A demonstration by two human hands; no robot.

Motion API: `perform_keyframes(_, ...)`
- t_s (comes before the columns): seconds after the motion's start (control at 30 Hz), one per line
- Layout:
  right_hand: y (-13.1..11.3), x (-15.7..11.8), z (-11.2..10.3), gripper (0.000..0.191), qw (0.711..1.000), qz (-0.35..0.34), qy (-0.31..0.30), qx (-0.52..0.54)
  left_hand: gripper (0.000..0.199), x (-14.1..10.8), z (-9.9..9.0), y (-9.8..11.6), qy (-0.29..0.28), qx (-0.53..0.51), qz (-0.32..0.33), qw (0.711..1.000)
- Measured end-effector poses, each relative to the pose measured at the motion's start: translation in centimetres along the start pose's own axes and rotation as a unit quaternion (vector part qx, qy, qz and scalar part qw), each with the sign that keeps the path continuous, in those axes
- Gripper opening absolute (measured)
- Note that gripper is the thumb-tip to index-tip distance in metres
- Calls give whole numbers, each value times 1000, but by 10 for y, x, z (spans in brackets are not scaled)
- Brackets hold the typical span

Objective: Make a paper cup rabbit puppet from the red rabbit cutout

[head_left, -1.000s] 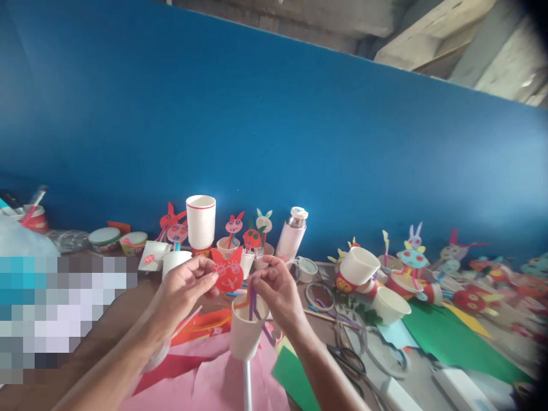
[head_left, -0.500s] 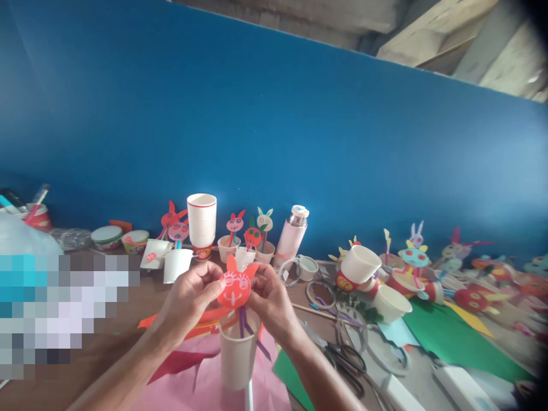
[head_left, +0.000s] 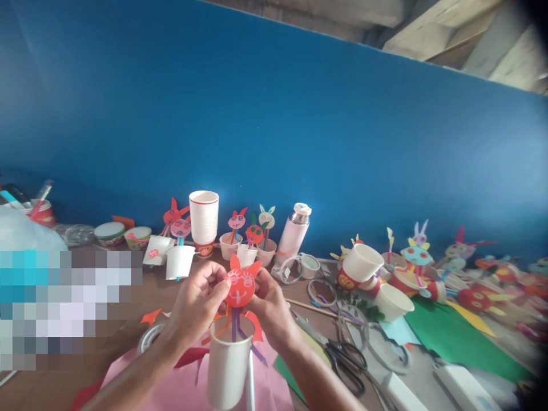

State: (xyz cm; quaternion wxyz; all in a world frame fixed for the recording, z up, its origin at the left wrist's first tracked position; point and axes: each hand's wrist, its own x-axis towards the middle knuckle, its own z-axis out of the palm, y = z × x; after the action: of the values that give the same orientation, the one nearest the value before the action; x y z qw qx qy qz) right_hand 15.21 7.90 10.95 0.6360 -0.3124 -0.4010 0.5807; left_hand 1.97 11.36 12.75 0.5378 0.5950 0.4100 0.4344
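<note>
A red paper animal face (head_left: 240, 289) with two pointed ears and drawn features is held upright between both hands. My left hand (head_left: 206, 291) pinches its left edge between thumb and fingers. On the opposite edge, my right hand (head_left: 270, 302) is closed too, its fingertips partly hidden behind the paper. Purple strips (head_left: 234, 324) hang below the face into a tall white paper cup (head_left: 229, 371), and one lies over its right rim. The cup stands between my forearms, above pink paper (head_left: 158, 385), with a white stick (head_left: 250, 382) along its right side.
Black-handled scissors (head_left: 346, 359) and tape rolls (head_left: 322, 292) lie to the right. Along the blue wall (head_left: 265, 114) stand stacked paper cups (head_left: 204, 220), a pink flask (head_left: 293, 233) and several finished paper animals in cups. Green paper (head_left: 454, 334) spreads at the far right.
The cup sits lower and slightly left, farther below the face, which has shifted slightly right. A white ring and orange scraps now show by my left forearm. Both hands keep their hold.
</note>
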Motion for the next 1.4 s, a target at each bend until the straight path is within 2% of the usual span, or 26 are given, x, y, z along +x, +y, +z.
perform_keyframes(0.2, 1, 1, -3, 33, 999, 27, 36, 3, 16, -3, -1, -1, 33, 70, 47, 996)
perform_keyframes(0.33, 3, 0, -4, 25, 999, 22, 47, 16, 16, -4, -1, 1, 57, 82, 59, 993)
perform_keyframes(0.63, 1, -4, 2, 39, 999, -36, 20, -13, 13, 1, -3, -6, 58, 82, 71, 992)
perform_keyframes(0.83, 5, 0, -3, 33, 993, -57, 56, -86, 20, 6, -3, -9, 42, 86, 86, 992)
perform_keyframes(0.93, 6, 3, -10, 30, 982, -77, 102, -142, 21, 2, -4, -13, 80, 114, 177, 974)
perform_keyframes(1.0, 6, 5, -14, 31, 970, -100, 126, -184, 12, -3, -3, -16, 105, 162, 268, 944)
perform_keyframes(1.07, 5, 6, -16, 30, 960, -121, 132, -213, 13, -8, 1, -20, 83, 213, 318, 920)
perform_keyframes(1.17, 3, 5, -16, 28, 949, -145, 138, -245, 24, -11, 9, -29, 25, 259, 305, 916)
perform_keyframes(1.4, 5, 0, -16, 29, 908, -187, 146, -347, 31, -11, 18, -40, 20, 271, 280, 921)
